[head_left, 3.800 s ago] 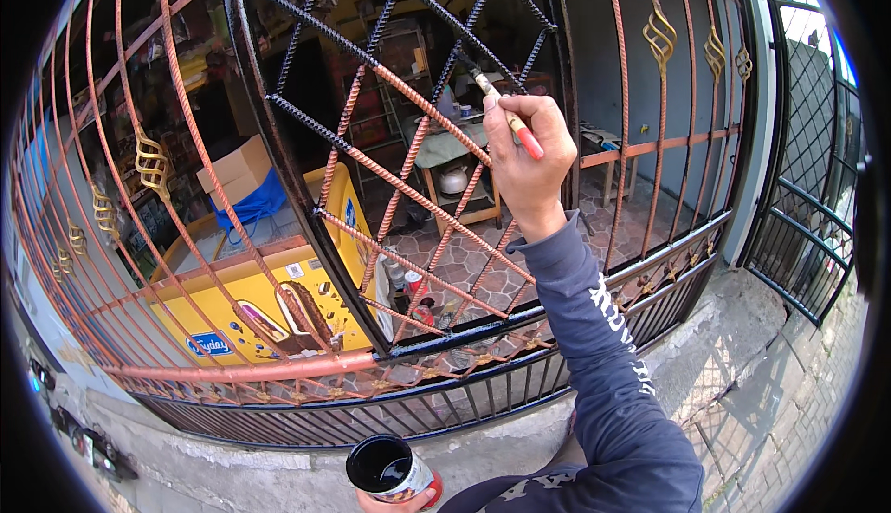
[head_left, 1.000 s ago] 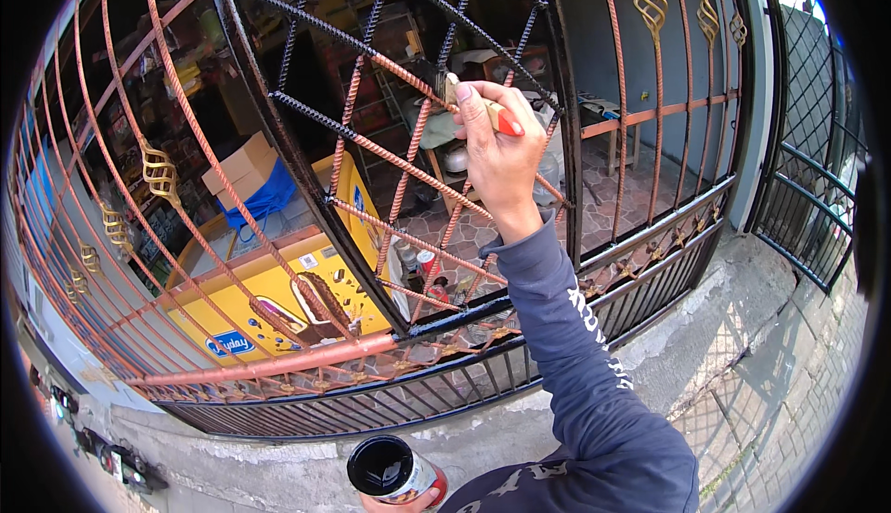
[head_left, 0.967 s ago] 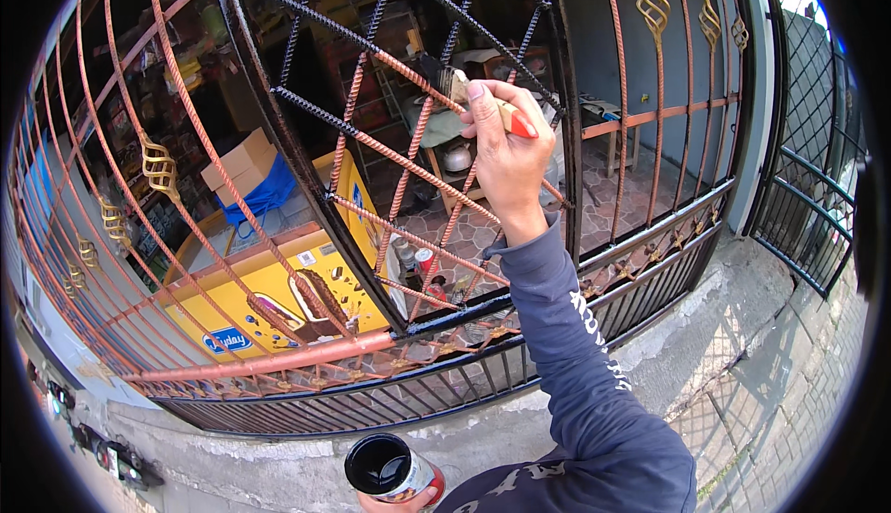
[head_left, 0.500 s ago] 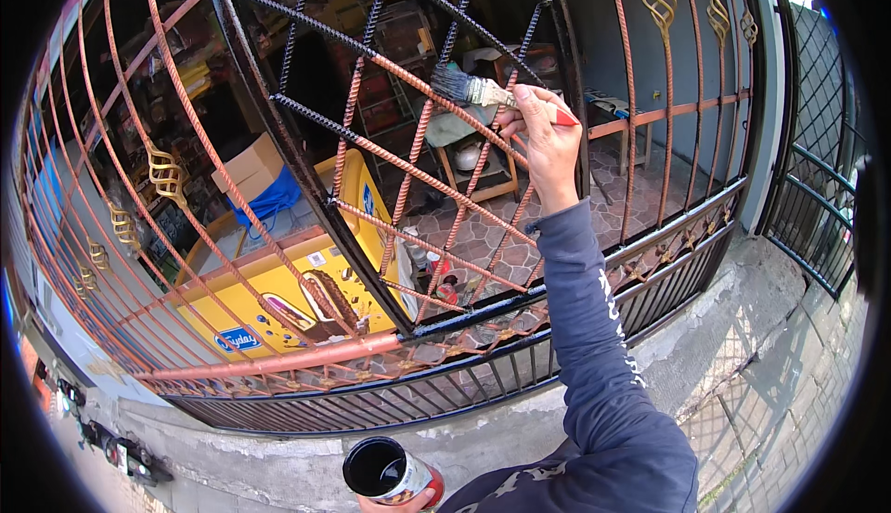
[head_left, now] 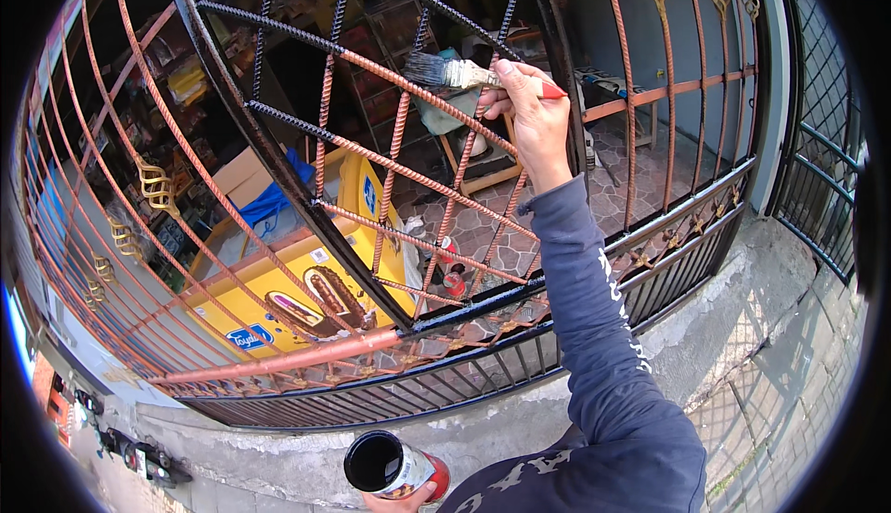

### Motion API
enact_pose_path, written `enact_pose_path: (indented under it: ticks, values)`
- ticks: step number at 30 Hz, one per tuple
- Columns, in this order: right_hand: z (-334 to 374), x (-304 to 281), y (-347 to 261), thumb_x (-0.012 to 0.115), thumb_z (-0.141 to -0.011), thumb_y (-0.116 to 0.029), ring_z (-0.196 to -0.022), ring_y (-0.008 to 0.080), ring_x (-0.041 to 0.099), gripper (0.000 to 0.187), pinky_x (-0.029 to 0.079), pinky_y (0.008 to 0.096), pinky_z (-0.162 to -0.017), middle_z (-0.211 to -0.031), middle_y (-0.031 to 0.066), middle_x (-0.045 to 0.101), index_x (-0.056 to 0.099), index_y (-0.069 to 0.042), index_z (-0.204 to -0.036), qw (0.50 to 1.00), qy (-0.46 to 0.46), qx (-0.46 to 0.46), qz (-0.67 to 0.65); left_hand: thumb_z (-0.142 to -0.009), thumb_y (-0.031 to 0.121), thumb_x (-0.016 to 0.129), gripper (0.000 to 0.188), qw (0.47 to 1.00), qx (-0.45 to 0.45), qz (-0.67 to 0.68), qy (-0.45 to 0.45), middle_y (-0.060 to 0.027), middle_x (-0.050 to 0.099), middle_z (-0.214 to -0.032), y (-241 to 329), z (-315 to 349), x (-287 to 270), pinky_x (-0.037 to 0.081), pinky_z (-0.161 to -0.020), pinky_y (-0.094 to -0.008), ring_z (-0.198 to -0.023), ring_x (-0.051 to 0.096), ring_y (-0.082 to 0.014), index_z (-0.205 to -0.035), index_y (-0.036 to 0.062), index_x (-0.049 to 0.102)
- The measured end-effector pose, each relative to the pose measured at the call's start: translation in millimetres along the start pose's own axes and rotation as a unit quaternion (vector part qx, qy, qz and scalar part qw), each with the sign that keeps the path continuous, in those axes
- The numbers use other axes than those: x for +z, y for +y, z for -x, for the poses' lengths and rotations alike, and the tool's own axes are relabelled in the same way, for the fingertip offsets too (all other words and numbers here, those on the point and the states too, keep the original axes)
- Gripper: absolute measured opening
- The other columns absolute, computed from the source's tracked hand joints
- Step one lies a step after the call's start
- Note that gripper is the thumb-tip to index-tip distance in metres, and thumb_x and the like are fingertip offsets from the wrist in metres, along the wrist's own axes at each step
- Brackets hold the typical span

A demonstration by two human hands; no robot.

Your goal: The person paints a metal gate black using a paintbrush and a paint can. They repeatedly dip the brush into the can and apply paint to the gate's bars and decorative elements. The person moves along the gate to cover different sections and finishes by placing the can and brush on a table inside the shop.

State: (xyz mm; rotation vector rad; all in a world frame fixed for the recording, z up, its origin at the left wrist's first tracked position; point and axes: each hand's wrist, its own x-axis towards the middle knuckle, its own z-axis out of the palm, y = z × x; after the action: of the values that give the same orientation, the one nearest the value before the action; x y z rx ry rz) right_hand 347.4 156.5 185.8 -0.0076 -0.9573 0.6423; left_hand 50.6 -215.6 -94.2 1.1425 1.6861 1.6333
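My right hand (head_left: pixel 533 116) grips a paintbrush (head_left: pixel 453 73) by its red-tipped handle, fingers pinched round it. The dark, paint-laden bristles point left, at a reddish-brown twisted bar of the metal grille (head_left: pixel 444 93); whether they touch it I cannot tell. The grille's upper bars and its frame are black, while several diagonal bars lower down are reddish-brown. Low in the view, my left hand (head_left: pixel 405 500) is wrapped round an open paint can (head_left: pixel 393 465) with a printed label and dark paint inside. The can partly hides its fingers.
Behind the bars stands a yellow chest freezer (head_left: pixel 306 304), with a cardboard box and blue plastic (head_left: pixel 278 193) on it. Unpainted bars with gold twisted ornaments (head_left: pixel 156 188) run along the left. A concrete ledge (head_left: pixel 733 272) lies below the fence. Motorcycles (head_left: pixel 139 457) are at the lower left.
The brush and my right hand have shifted slightly left and up along the grille. The view has tilted a little. The paint can stays in my left hand.
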Motion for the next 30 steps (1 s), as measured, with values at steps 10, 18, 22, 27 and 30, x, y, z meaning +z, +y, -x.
enact_pose_path:
  ticks: [10, 18, 22, 27, 30]
  values:
    - [-2, 1, 4, 0.075, -0.098, -0.021, -0.064, 0.0152, 0.070, 0.030, 0.055, 0.0245, -0.056, -0.080, 0.0124, 0.073, 0.068, 0.006, -0.109, 0.999, 0.025, -0.043, -0.009, -0.055, 0.000, 0.100, 0.077, 0.991, 0.004, 0.039, 0.128, -0.0128, 0.070, -0.109, -43, 14, 3, 0.059, -0.080, -0.0359, -0.093, 0.068, -0.0208, -0.123, -0.0041, 0.064]
    - [-2, 1, 0, 0.075, -0.097, -0.021, -0.063, 0.0125, 0.069, 0.028, 0.054, 0.0239, -0.056, -0.078, 0.0103, 0.073, 0.069, 0.005, -0.108, 0.997, 0.045, -0.057, -0.041, -0.053, 0.004, 0.101, 0.076, 0.988, 0.018, 0.015, 0.155, -0.0090, 0.068, -0.105, -27, 11, 1, 0.054, -0.070, -0.0320, -0.085, 0.063, -0.0154, -0.120, -0.0027, 0.065]
    - [-2, 2, 0, 0.075, -0.098, -0.020, -0.063, 0.0124, 0.069, 0.027, 0.054, 0.0229, -0.056, -0.077, 0.0103, 0.073, 0.070, 0.005, -0.108, 1.000, 0.006, 0.000, 0.001, -0.054, 0.005, 0.101, 0.072, 0.990, -0.025, -0.041, 0.132, -0.0073, 0.069, -0.101, -14, 7, 8, 0.054, -0.071, -0.0311, -0.083, 0.062, -0.0146, -0.118, -0.0017, 0.067]
    - [-4, 1, -1, 0.075, -0.098, -0.020, -0.062, 0.0117, 0.069, 0.027, 0.053, 0.0230, -0.056, -0.077, 0.0097, 0.073, 0.070, 0.005, -0.108, 0.999, 0.032, -0.039, -0.015, -0.056, 0.007, 0.101, 0.073, 0.992, -0.016, -0.023, 0.127, -0.0088, 0.069, -0.105, -2, 8, 16, 0.056, -0.075, -0.0328, -0.090, 0.065, -0.0175, -0.120, -0.0026, 0.067]
    - [-7, 1, -2, 0.075, -0.097, -0.019, -0.063, 0.0119, 0.069, 0.027, 0.053, 0.0225, -0.055, -0.078, 0.0109, 0.073, 0.070, 0.005, -0.107, 1.000, 0.012, -0.014, 0.005, -0.056, 0.007, 0.101, 0.073, 0.992, -0.026, -0.024, 0.124, -0.0089, 0.069, -0.105, 2, 2, 21, 0.056, -0.076, -0.0329, -0.090, 0.065, -0.0176, -0.120, -0.0026, 0.067]
